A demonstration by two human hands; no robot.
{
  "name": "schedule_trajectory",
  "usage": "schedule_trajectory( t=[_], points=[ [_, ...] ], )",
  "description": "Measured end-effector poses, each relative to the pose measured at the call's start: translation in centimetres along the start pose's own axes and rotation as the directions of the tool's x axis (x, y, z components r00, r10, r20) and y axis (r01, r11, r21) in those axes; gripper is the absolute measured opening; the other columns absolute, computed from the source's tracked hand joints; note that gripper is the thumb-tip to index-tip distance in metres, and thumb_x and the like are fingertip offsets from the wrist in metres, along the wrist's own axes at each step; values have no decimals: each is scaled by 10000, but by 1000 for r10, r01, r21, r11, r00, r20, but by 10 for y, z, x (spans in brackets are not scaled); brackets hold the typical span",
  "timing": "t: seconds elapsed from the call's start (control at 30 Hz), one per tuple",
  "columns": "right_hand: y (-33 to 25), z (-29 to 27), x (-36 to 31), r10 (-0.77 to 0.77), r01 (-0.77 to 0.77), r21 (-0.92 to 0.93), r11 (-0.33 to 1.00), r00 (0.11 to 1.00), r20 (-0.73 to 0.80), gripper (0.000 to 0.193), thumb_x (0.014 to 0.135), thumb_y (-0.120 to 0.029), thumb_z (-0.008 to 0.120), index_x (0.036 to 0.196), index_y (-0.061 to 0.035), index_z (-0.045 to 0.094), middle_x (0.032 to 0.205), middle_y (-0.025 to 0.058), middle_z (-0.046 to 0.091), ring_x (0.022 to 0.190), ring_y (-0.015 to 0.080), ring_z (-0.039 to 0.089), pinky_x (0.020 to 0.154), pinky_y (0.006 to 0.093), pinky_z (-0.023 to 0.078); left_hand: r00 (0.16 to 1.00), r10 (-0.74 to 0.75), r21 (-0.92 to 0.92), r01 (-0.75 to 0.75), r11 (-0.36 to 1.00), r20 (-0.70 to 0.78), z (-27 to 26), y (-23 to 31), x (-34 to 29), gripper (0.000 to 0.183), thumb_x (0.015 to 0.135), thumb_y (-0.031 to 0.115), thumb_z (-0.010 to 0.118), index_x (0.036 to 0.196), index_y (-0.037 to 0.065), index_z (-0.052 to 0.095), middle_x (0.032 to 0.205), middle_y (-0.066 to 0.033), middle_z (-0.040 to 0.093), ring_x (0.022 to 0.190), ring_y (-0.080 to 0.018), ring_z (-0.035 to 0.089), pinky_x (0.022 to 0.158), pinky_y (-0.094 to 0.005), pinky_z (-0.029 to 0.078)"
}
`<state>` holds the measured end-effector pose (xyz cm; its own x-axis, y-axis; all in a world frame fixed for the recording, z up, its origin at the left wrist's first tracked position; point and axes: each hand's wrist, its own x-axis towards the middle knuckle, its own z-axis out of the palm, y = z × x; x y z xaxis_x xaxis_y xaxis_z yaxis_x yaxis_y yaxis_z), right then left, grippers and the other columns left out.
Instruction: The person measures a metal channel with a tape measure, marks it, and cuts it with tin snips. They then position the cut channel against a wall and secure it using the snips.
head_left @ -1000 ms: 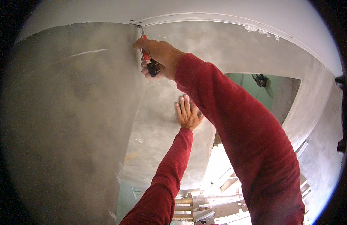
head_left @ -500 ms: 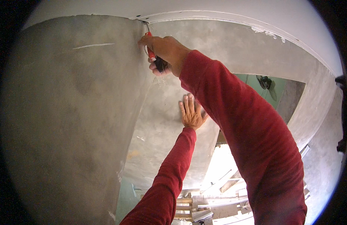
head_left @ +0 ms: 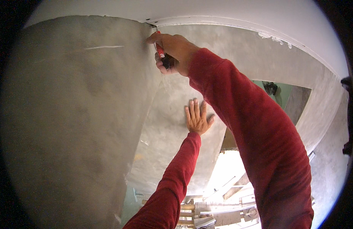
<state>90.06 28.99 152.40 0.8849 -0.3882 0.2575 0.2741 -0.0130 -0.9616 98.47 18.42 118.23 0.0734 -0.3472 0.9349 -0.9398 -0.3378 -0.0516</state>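
My right hand (head_left: 173, 51) is raised high and shut on a small tool with a red and black handle (head_left: 161, 53). Its tip touches the inside corner where two grey plastered walls meet, just under the white ceiling (head_left: 230, 11). My left hand (head_left: 197, 118) lies flat with fingers spread on the right-hand grey wall (head_left: 172, 126), lower down. Both arms wear dark red sleeves. The tool's blade is hidden behind my fingers.
The left grey wall (head_left: 69, 114) fills the left of the view and carries a thin white scratch (head_left: 104, 47). A doorway with green wall (head_left: 275, 95) opens at right. Far below lie wooden boards and scaffold parts (head_left: 218, 210) in bright light.
The view has shifted slightly, so both hands sit a little further right and lower in the picture. My right hand stays at the corner with the tool, and my left hand stays flat on the wall.
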Motion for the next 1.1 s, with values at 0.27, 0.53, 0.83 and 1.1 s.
schedule_trajectory(
  t=[0.27, 0.53, 0.83, 1.1],
  points=[
    [-2, 0, -1, 3, -17, -181, 983, 997, -77, 364, 931, -393, 608, 896, -44, 510, 735, 56, 521, 627, 173, 554, 576, 340, 519, 929, -78, 281, -30, 959, 362, -14, 7, 4, 822, 874, 646, 486, 1505, 135, 356, 1558, -226, 289, 1478, -396, 183, 1187, -585, 63],
    [20, -22, -23, 39, -39, -143, 989, 999, -2, 412, 901, -422, 644, 978, -34, 531, 811, 75, 560, 677, 204, 594, 641, 370, 534, 998, -25, -36, 27, 999, 53, -5, 0, 3, 819, 872, 647, 495, 1498, 136, 362, 1568, -228, 258, 1476, -399, 172, 1182, -592, 57],
    [124, -104, -50, -26, 5, 74, 997, 960, 280, 386, 940, -305, 585, 1135, 26, 549, 953, 133, 639, 848, 241, 661, 758, 397, 572, 982, -91, -31, 98, 995, 167, 17, 2, -14, 759, 788, 630, 609, 1337, 116, 507, 1380, -169, 449, 1281, -364, 408, 1049, -576, 296],
    [185, -130, -39, 16, -25, 30, 999, 961, 275, 445, 865, -395, 673, 984, 29, 604, 886, 144, 650, 713, 252, 679, 654, 372, 579, 910, -133, -232, 238, 943, 393, 29, -8, -26, 800, 771, 563, 637, 1364, 53, 470, 1393, -247, 427, 1163, -444, 441, 894, -553, 357]
  ],
)
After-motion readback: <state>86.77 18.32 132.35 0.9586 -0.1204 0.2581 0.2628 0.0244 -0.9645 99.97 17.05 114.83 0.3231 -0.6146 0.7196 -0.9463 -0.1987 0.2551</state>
